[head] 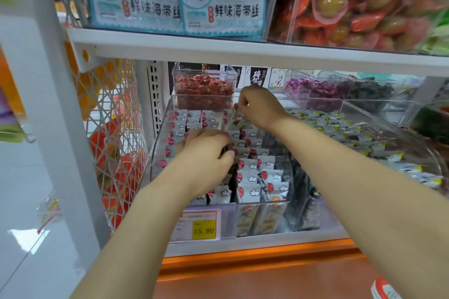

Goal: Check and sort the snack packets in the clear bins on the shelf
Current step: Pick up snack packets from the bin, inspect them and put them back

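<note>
1. Straight ahead in the head view, a white shelf board [243, 49] runs across the top. On it stand pale-blue seaweed packs [222, 3] and a clear box of red-wrapped snacks [352, 9].
2. Below it, a long clear bin [157, 153] sits on the lower shelf, filled with rows of white snack packets [251, 177] printed with red balloons and clouds.
3. The left hand [206, 160] is down in the near half of this bin, fingers curled round packets in the middle row.
4. The right hand [260, 108] reaches to the far end of the same bin, fingertips pinching the top of a packet there.
5. A small clear tub of red sweets [204, 90] rests over the bin's back-left corner.
6. Just beside the bin on the right, a wider bin [379, 116] holds white packets with yellow-green corners; behind it are purple-wrapped sweets [313, 88].
7. A price tag [202, 226] reading 15.80 hangs on the shelf front, above an orange ledge [255, 263].
8. To the left, a white mesh basket [116, 114] holds orange packs over a pale, glossy floor [24, 201].
</note>
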The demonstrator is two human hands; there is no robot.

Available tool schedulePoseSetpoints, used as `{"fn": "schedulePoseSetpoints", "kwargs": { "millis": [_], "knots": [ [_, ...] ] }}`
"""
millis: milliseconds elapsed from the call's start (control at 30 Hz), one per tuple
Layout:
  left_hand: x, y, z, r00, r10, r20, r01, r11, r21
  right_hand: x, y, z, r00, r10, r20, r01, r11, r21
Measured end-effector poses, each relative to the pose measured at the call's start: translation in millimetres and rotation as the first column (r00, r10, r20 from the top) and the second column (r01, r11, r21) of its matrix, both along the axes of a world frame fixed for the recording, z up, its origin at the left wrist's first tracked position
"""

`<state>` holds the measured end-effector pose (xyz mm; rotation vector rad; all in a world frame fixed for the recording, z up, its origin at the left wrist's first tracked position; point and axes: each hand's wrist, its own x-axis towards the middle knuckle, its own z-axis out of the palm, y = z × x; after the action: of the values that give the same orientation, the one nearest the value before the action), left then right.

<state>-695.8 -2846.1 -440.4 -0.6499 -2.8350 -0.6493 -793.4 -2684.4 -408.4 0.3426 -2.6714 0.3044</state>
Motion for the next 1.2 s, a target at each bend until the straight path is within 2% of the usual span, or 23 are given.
{"fn": "schedulePoseSetpoints", "kwargs": {
  "millis": [100,167,233,367,467,533,633,667,767,867,1000,1200],
  "knots": [
    [-0.5,-1.3,1.2,0.994,0.053,-0.099,-0.039,0.989,0.142,26.6,6.8,1.5,0.986,-0.104,-0.127,0.070,0.967,-0.246],
    [1.1,-2.2,1.6,0.982,0.108,-0.155,-0.067,0.967,0.248,50.8,10.2,-1.5,0.969,-0.164,-0.183,0.070,0.898,-0.435],
    [3.9,-3.1,2.7,0.978,0.149,-0.145,-0.090,0.932,0.351,77.9,13.6,-6.3,0.958,-0.181,-0.222,0.020,0.814,-0.580],
    [10.8,-1.0,3.8,0.990,0.126,-0.058,-0.085,0.878,0.471,125.0,16.9,-13.4,0.976,-0.173,-0.135,-0.003,0.606,-0.795],
    [20.5,1.9,5.3,0.997,0.041,0.063,-0.070,0.815,0.575,147.4,13.6,-16.9,0.995,-0.075,-0.059,-0.022,0.419,-0.908],
    [26.5,1.4,6.0,0.993,0.022,0.115,-0.090,0.767,0.635,157.4,12.6,-18.4,1.000,-0.006,-0.028,-0.025,0.293,-0.956],
    [31.4,-0.2,6.7,0.977,-0.010,0.211,-0.160,0.618,0.769,167.5,15.3,-18.2,0.994,0.112,-0.001,-0.011,0.086,-0.996],
    [32.6,0.1,6.7,0.973,-0.021,0.228,-0.174,0.578,0.797,169.5,16.9,-18.6,0.989,0.148,0.001,-0.006,0.044,-0.999],
    [36.5,3.3,6.2,0.969,-0.043,0.243,-0.190,0.501,0.844,172.5,20.8,-20.5,0.980,0.198,0.000,-0.001,0.004,-1.000],
    [39.4,5.5,6.2,0.951,-0.139,0.274,-0.197,0.411,0.890,171.9,23.9,-21.8,0.979,0.205,-0.005,0.009,-0.065,-0.998],
    [39.5,2.0,4.9,0.931,-0.247,0.270,-0.168,0.368,0.915,169.5,29.1,-22.5,0.972,0.236,-0.019,0.024,-0.178,-0.984],
    [37.0,0.5,5.4,0.926,-0.248,0.285,-0.194,0.335,0.922,166.1,30.6,-25.0,0.945,0.325,-0.042,0.017,-0.176,-0.984]
  ]
}}
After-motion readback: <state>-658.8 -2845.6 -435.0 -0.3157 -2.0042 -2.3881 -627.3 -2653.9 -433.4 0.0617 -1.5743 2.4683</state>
